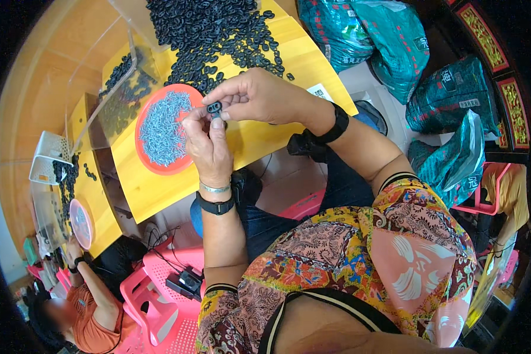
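Observation:
Above the table edge, both my hands meet around a small black plastic piece with two oval holes [213, 108]. My right hand [251, 97] pinches it from above and the right with thumb and fingers. From below, my left hand [209, 147] closes its thumb and fingers on its lower part, which is partly hidden. Just left of my hands, a red-orange round tray [140, 154] holds many small silvery metal pins or screws [162, 127]. Beyond it spreads a large heap of similar black plastic pieces [200, 32] on the yellow table [153, 197].
Clear plastic panels [103, 82] divide the table on the left. Past them are a white basket [46, 158] and a co-worker in an orange top [97, 318] beside pink chairs [177, 259]. Green woven sacks [448, 97] stand at the right.

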Demonstrator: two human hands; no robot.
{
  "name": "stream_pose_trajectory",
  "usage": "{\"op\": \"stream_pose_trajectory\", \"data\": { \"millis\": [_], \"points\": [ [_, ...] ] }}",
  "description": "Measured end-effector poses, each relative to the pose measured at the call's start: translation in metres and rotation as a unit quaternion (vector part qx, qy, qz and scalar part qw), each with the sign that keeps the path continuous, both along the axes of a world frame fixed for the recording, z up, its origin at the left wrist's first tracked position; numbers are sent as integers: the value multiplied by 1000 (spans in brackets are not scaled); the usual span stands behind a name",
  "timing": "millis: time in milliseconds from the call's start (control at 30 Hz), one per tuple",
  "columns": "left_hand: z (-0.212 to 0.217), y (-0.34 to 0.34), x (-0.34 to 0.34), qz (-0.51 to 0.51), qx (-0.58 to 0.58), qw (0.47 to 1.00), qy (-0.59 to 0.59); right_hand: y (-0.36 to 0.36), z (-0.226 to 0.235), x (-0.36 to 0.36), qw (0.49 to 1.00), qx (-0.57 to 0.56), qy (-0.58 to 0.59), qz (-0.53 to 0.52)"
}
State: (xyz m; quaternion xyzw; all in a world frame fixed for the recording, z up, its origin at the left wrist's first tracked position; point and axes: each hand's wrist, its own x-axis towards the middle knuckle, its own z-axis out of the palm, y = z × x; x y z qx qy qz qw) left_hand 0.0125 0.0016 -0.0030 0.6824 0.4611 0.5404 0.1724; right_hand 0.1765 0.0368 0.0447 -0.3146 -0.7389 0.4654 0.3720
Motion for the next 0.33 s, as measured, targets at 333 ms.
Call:
{"op": "stream_pose_trajectory", "data": {
  "millis": [333],
  "points": [
    [1,-1,1,-15,-3,1000,-20,-1,4,2,1000,7,-27,7]
  ]
}}
